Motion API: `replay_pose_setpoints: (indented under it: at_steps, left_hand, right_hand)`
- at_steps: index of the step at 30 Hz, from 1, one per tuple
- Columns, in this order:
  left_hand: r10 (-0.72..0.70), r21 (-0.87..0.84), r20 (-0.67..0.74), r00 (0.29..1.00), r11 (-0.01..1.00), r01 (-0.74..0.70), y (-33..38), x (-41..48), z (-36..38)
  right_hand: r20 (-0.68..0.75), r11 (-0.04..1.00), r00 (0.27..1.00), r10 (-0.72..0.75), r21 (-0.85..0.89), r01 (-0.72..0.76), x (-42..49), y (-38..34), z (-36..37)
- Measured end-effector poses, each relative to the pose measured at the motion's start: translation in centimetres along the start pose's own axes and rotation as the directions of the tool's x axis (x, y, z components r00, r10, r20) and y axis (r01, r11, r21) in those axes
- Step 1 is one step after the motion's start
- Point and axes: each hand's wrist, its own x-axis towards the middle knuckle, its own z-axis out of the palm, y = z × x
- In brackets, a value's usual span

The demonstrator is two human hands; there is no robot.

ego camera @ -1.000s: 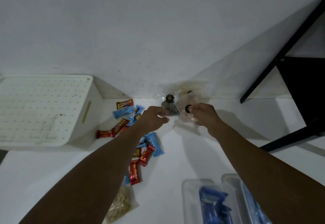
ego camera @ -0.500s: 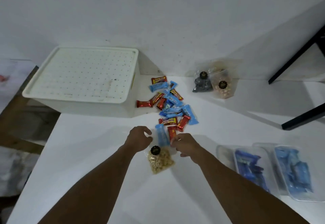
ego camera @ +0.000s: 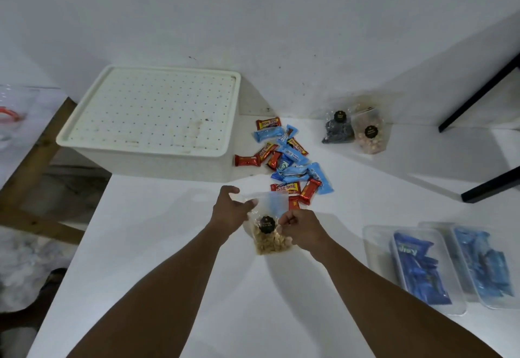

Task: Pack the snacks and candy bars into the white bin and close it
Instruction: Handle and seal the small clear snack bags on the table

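Looking down through the head camera, I see a smooth white tabletop [ego camera: 168, 245] filling most of the view, pushed against a plain white wall [ego camera: 253, 20]. At the far left of it stands the white bin [ego camera: 180, 165], a boxy plastic tub with its lid [ego camera: 152, 110] on: a flat rectangular lid with rounded corners, dotted with rows of small holes. At the near right sit two clear rectangular plastic tubs [ego camera: 374, 248], side by side and touching, each holding glossy blue wrapped packs [ego camera: 416, 267]. Just right of the bin lies a loose heap of candy bars [ego camera: 289, 161], crinkly foil wrappers in red and in light blue, overlapping one another. Farther right, near the wall, two clear pouches stand together, one with dark contents [ego camera: 337, 131], one with pale pink and cream pieces [ego camera: 370, 139], each bearing a round black sticker.

Both bare forearms reach in from the bottom edge to a clear snack pouch of tan nuts [ego camera: 270, 241], at the near end of the heap. My left hand [ego camera: 229, 213] is loosely spread, its fingertips at the pouch's upper left corner. My right hand [ego camera: 302, 229] is curled, pinching the pouch's right edge. I cannot tell whether the pouch is lifted or lying on the table.
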Motion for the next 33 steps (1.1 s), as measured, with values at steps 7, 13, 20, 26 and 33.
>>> replay_pose_setpoints:
  at_steps: [7,13,20,26,33]
  left_hand:
    - [0.210,-0.039,0.221,0.952,0.978,-0.207,8.4,-0.8,-1.5]
    - [0.305,-0.087,0.293,0.906,0.952,-0.292,14.1,-1.2,-1.1]
    - [0.400,-0.126,0.277,0.874,0.916,-0.380,17.3,-1.8,-1.5]
    - [0.423,-0.148,0.221,0.879,0.905,-0.398,17.8,-1.6,-1.0]
    - [0.454,-0.322,0.178,0.873,0.865,-0.384,18.5,-2.5,-0.2]
  right_hand:
    - [-0.039,0.982,0.993,-0.115,0.145,0.119,-0.1,-6.2,-5.8]
    - [-0.120,0.938,0.951,-0.285,0.169,0.302,-1.1,-11.7,-9.9]
    - [-0.222,0.888,0.896,-0.385,0.175,0.425,-2.5,-14.9,-11.7]
    - [-0.199,0.869,0.888,-0.415,0.203,0.451,-2.9,-15.6,-12.2]
    - [-0.238,0.820,0.880,-0.411,0.324,0.471,-3.2,-16.1,-12.4]
